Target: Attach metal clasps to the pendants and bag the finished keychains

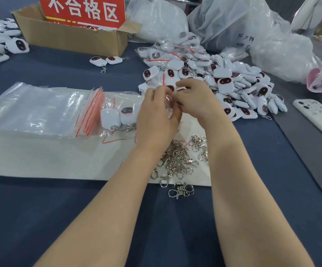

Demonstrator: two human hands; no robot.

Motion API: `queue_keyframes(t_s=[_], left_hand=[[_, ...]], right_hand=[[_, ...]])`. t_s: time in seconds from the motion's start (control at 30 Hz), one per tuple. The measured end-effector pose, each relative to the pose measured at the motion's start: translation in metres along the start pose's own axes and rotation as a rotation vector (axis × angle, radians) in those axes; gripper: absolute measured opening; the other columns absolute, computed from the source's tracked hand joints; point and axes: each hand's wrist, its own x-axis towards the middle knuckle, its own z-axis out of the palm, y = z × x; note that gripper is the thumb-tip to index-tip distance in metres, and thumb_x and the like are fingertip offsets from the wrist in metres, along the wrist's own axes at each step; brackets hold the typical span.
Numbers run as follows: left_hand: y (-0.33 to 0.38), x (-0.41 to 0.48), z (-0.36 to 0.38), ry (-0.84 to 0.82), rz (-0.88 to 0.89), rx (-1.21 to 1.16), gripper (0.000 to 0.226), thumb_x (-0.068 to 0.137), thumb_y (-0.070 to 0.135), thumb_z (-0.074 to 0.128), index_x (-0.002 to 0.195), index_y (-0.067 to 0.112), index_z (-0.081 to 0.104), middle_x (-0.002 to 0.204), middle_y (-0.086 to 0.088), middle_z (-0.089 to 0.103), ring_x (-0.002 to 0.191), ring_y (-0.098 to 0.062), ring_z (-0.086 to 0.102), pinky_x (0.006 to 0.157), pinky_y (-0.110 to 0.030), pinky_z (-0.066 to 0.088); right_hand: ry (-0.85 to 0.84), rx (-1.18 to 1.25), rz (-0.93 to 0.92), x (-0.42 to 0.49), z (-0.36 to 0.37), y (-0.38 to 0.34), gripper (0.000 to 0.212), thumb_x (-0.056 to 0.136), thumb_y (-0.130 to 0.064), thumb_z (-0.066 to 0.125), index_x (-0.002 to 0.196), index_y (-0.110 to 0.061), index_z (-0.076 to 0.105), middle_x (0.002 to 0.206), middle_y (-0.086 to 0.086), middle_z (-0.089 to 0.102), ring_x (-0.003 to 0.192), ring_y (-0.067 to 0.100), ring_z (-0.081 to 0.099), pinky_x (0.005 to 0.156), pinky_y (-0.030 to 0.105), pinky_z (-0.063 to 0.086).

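small zip bag (168, 109): pinched between left grip (156, 116) and right grip (196, 101), both curled on it; contents hidden. step judged: bagging. clasps (177, 162) lie just nearer than the grips, pendants (233, 87) beyond the right grip. next: seal to be pressed shut.

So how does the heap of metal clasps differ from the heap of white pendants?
The clasps are silver metal; the pendants are white with dark faces. The clasp heap is smaller and nearer the person; the pendant heap is larger, farther off, to the right. Both are loose heaps.
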Motion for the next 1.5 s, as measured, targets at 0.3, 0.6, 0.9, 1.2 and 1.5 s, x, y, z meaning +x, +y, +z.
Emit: queue_keyframes(t_s=[0.3,0.6,0.9,1.2,1.5], left_hand=[[0.010,-0.002,-0.003,0.106,0.134,-0.021,0.030,0.081,0.010,0.060,0.111,0.007,0.058,0.104,-0.009,0.052,0.087,-0.024,0.054,0.068,-0.027,0.041],[0.006,-0.003,0.001,-0.030,0.071,0.021,0.039,0.084,0.011,0.060,0.122,0.011,0.054,0.116,-0.008,0.051,0.099,-0.026,0.057,0.079,-0.036,0.046],[0.011,0.001,-0.006,0.146,0.090,-0.016,0.034,0.083,0.013,0.053,0.116,0.005,0.059,0.108,-0.011,0.058,0.095,-0.029,0.056,0.085,-0.039,0.044],[0.016,0.001,-0.006,0.149,0.182,-0.026,0.032,0.087,0.010,0.052,0.116,0.001,0.058,0.111,-0.015,0.057,0.101,-0.028,0.055,0.087,-0.036,0.044],[-0.005,-0.007,0.008,-0.397,0.092,0.381,0.040,0.095,0.034,0.046,0.130,0.015,0.047,0.124,-0.005,0.052,0.112,-0.023,0.046,0.098,-0.037,0.037]], right_hand=[[-0.166,0.194,-0.041,-0.008,-0.003,-0.003,0.024,0.088,0.004,0.045,0.086,0.003,0.069,0.072,0.013,0.056,0.070,0.021,0.046,0.067,0.031,0.037],[-0.187,-0.090,0.042,-0.003,-0.001,0.002,0.035,0.099,-0.023,0.041,0.087,0.001,0.064,0.078,0.015,0.060,0.079,0.018,0.050,0.089,0.043,0.048],[-0.233,0.642,0.231,-0.007,0.007,0.002,0.045,0.101,-0.042,0.040,0.088,-0.008,0.067,0.077,0.006,0.069,0.066,0.017,0.065,0.059,0.027,0.055],[-0.144,0.645,0.175,-0.007,-0.002,-0.001,0.041,0.101,-0.037,0.042,0.078,-0.015,0.068,0.075,0.001,0.070,0.071,0.016,0.066,0.065,0.026,0.054],[0.311,-0.481,0.392,-0.006,-0.016,0.030,0.043,0.092,-0.011,0.043,0.135,-0.017,0.044,0.154,0.015,0.020,0.143,0.036,0.010,0.118,0.048,0.011]])
